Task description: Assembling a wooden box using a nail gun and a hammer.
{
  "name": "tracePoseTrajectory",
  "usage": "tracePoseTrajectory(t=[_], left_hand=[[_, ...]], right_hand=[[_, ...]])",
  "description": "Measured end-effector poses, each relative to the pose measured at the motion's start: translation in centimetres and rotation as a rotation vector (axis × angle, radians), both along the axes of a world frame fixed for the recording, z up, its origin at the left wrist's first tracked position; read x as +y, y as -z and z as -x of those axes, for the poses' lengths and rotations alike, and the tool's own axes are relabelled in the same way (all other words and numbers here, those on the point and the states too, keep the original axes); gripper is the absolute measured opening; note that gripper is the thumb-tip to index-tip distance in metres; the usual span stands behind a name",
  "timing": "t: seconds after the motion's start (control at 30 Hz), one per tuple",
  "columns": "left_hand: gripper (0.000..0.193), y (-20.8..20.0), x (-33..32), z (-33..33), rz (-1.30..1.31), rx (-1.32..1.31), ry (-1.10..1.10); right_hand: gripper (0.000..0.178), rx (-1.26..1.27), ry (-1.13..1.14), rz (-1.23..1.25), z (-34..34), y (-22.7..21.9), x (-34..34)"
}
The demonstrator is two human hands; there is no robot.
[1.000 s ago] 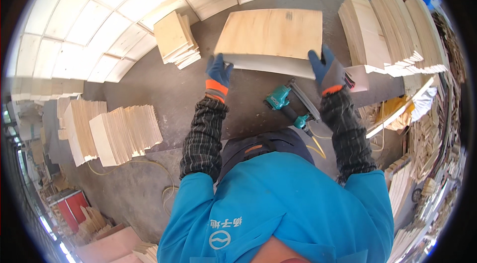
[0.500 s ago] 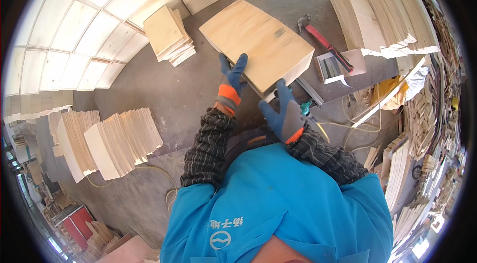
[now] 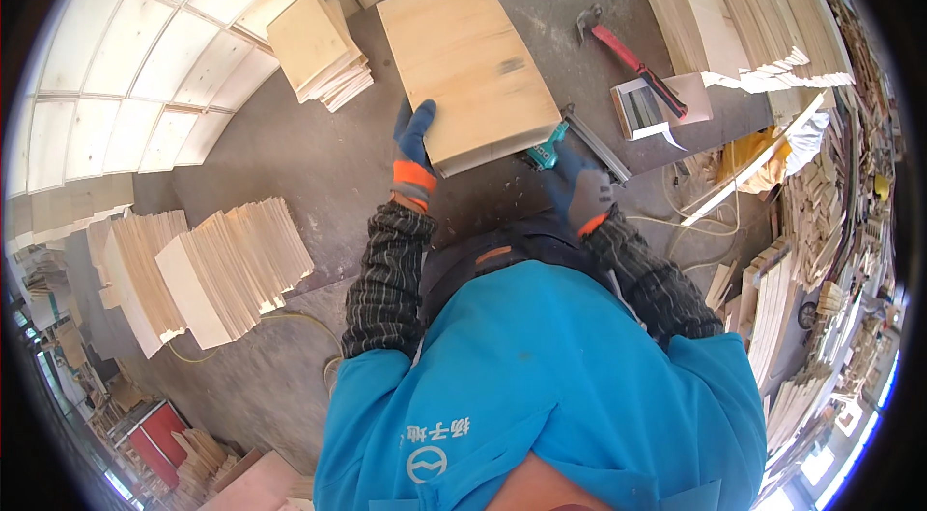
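A pale plywood box (image 3: 473, 62) lies on the dark work table in front of me, its broad panel upward and a dark knot mark towards its right end. My left hand (image 3: 415, 149), in a blue and grey glove with an orange cuff, grips the box's near left edge. At the box's near right corner, my right hand (image 3: 581, 192) is closed round a teal nail gun (image 3: 547, 150). The gun's grip is hidden in the glove. Its grey magazine (image 3: 601, 146) slants beside the hand.
A red-handled claw hammer (image 3: 623, 57) lies beyond an open carton of staple strips (image 3: 641, 109). Panel stacks stand at far right (image 3: 690, 14), at left (image 3: 237, 265) and behind the box (image 3: 314, 47). Piled crates (image 3: 145, 47) fill the far left. A pale air hose (image 3: 710, 229) loops at right.
The box has turned and shifted slightly left and away. My left hand has closed in on its edge. My right hand has left the box's near corner and taken hold of the nail gun, which has turned.
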State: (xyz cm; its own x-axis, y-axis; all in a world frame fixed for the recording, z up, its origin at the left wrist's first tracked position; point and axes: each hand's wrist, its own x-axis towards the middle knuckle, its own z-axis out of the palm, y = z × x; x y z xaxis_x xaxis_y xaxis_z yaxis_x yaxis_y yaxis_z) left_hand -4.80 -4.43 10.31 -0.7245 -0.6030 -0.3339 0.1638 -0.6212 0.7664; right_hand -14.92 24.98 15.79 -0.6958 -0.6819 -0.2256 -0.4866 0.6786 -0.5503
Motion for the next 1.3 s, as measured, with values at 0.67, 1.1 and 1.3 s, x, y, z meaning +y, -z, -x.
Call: tracePoseTrajectory(t=[0.67,1.1,1.3], left_hand=[[0.057,2.4,2.1,0.2,0.134,-0.243,-0.15],[0.058,-1.9,8.6,3.2,1.897,-0.414,0.356],[0.05,-1.1,9.3,4.3,1.911,-0.362,0.257]], right_hand=[[0.1,-0.064,-0.055,-0.316,1.7,7.5,6.9],[0.057,-0.676,0.435,0.03,2.8,-0.4,13.5],[0.041,-0.674,0.503,0.274,4.6,-8.7,11.3]])
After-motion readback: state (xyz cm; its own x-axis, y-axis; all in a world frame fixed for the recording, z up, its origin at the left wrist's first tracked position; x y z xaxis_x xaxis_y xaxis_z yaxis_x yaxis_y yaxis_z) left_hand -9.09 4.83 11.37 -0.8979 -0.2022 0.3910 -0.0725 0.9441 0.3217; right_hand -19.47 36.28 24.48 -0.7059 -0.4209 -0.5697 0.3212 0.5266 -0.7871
